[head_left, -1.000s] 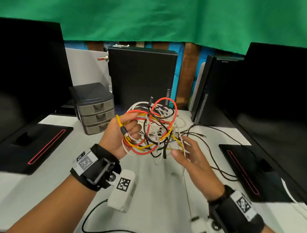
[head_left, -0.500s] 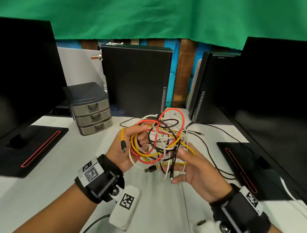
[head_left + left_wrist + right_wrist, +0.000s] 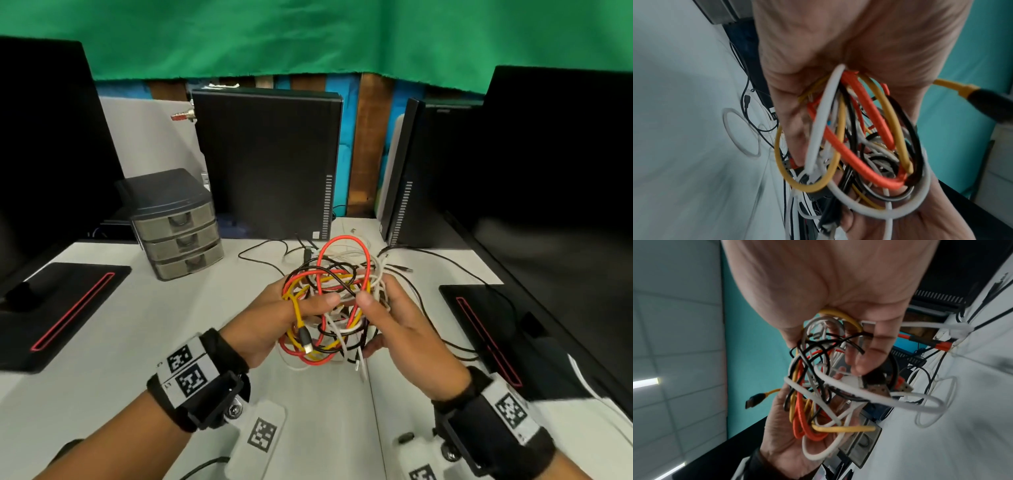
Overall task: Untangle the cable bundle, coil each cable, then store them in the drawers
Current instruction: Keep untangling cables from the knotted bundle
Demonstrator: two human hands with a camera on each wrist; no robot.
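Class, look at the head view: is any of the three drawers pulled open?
No. All three fronts of the drawers sit flush in the unit, while both hands hold the cable bundle.

Your white table (image 3: 102, 394) carries the grey drawers (image 3: 178, 226) at ten o'clock, two black towers (image 3: 267, 164) at twelve, loose cables (image 3: 442, 346) at two.

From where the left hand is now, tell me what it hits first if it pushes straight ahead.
Probably the cable bundle it already grips; straight past that, the right hand on the bundle's other side, though depth is unclear.
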